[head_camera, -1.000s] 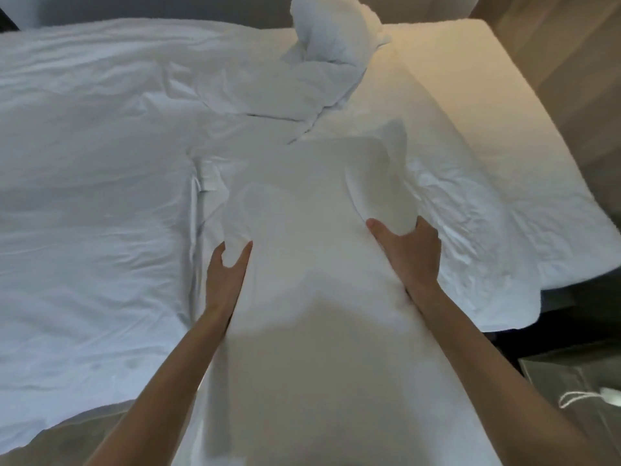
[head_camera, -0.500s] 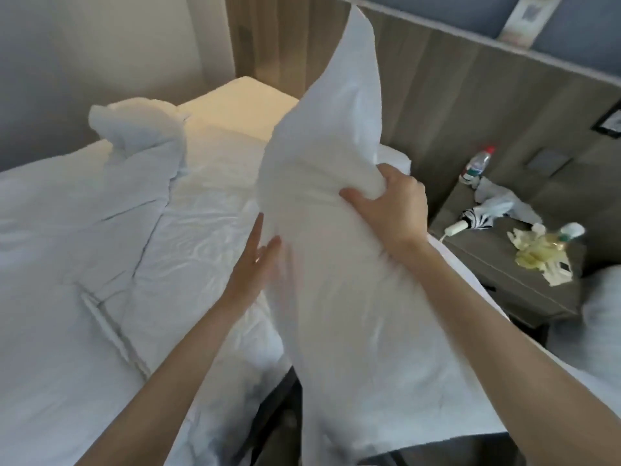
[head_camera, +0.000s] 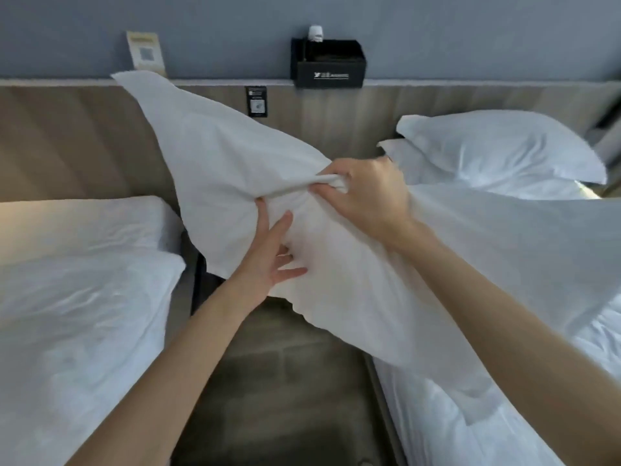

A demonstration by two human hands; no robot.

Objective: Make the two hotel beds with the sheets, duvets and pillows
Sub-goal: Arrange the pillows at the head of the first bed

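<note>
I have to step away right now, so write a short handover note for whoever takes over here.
The right hand has a tight grip on a bunch of the pillow cover, holding it in the air between the beds.
The left hand is open, fingers spread against the pillow.
The right bed has two pillows stacked at its head.
The left bed has white bedding, no pillow in view.
Left: set this pillow down, probably on the left bed.

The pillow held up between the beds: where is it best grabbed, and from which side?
Pinch the slack cloth bunched at the middle of the pillow, coming from above, as the right hand does. It looks soft and floppy, so the left hand props it from below with spread fingers.
</note>
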